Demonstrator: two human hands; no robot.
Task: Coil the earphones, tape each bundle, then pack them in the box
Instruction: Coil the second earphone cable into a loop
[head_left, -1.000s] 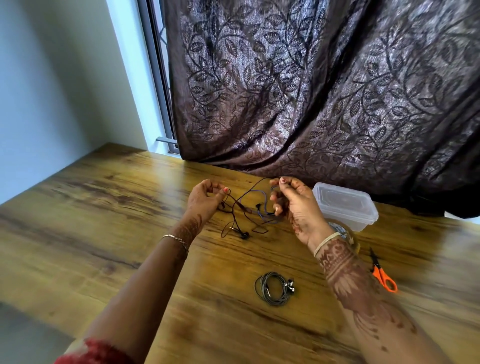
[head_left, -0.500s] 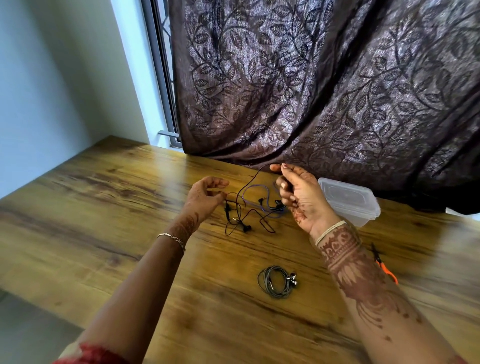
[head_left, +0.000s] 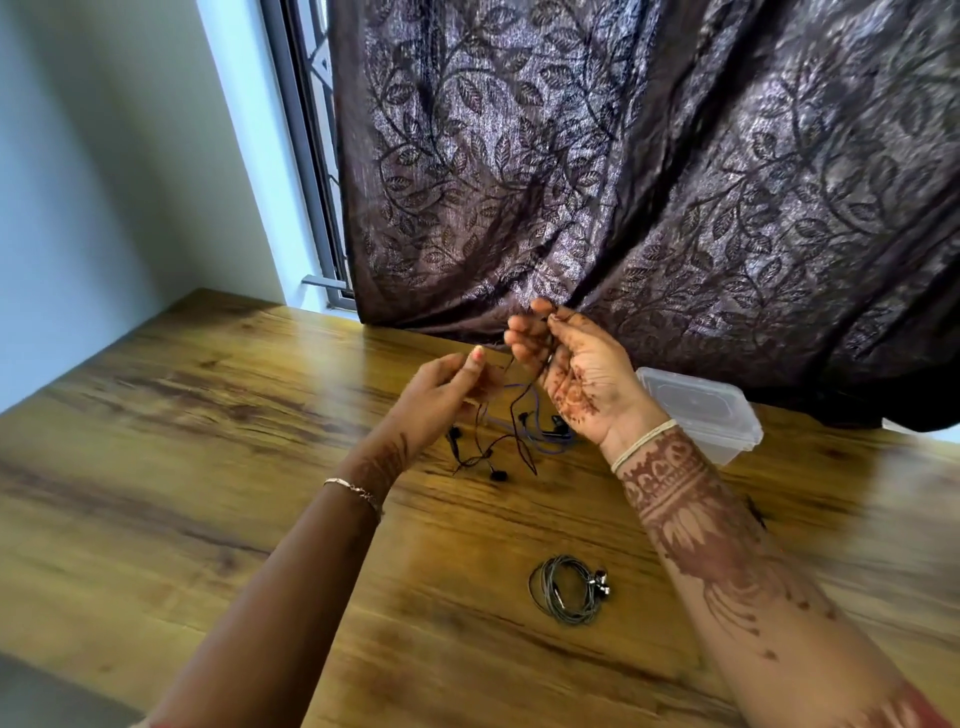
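Earphones (head_left: 493, 452): head view. Black set, loose, not coiled. Buds and slack lie on table (head_left: 208, 467) between the two wrists; the upper run is lifted to both hands.
R hand (head_left: 576, 374): raised, palm toward camera, fingers curled. Pinches the cord at the fingertips, at top of hand.
L hand (head_left: 441, 395): lower, just left of R hand. Fingers curled, thumb to fingertips, apparently pinching the same cord; motion blur, contact not sharp.
Key relation: cord drops from R fingertips, slants down past L fingertips, then falls to the table. Long axis approx. vertical, tilted toward L. Slack lies below and between the hands, nearer L.
Blue cord (head_left: 540, 441): 2nd loose set, on table under R hand, crossing the black cord.
Bundle (head_left: 563, 590): grey, coiled, on table on the person's side, well apart from both hands. Tape not discernible.
Box (head_left: 701, 410): clear, lid on, on table just right of R wrist, by curtain (head_left: 623, 182). Contents not visible.
Step (est.): start of a new coil; R = anchor, L = feeder.
Next move (est.): L feeds slack up and round R fingers; the black cord must first lift clear of the blue.
Risk (est.): blue set drags along, tangle.
Progress (est.): 1 set coiled, 2 loose, none seen packed.
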